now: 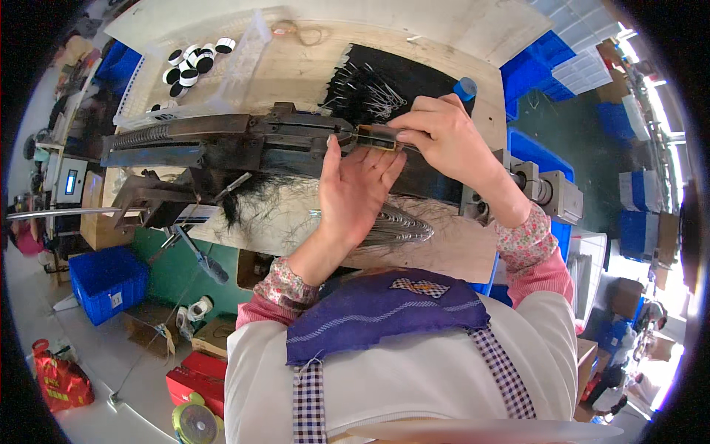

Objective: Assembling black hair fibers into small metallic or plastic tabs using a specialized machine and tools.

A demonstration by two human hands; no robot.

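A long dark metal machine (244, 140) lies across the bench in front of me. At its middle is a small brass-coloured rectangular frame (384, 146). My right hand (450, 137) pinches this frame's upper right side between thumb and fingers. Palm up, my left hand (351, 189) lies against the machine with its fingers stretched out by the frame's lower edge, its thumb pointing away from me. Thin bent metal wires (403, 228) are bundled just nearer than the machine. Beyond it, several twisted wires with black bristles (377, 96) lie on a black cloth (425, 74).
A clear plastic tray (255, 44) with several black-and-white round pieces (188, 70) stands at the far left. A blue spool (464, 89) sits by the cloth. Black bristle tufts (237, 203) hang near the machine's left part. A blue bin (109, 281) stands on the floor.
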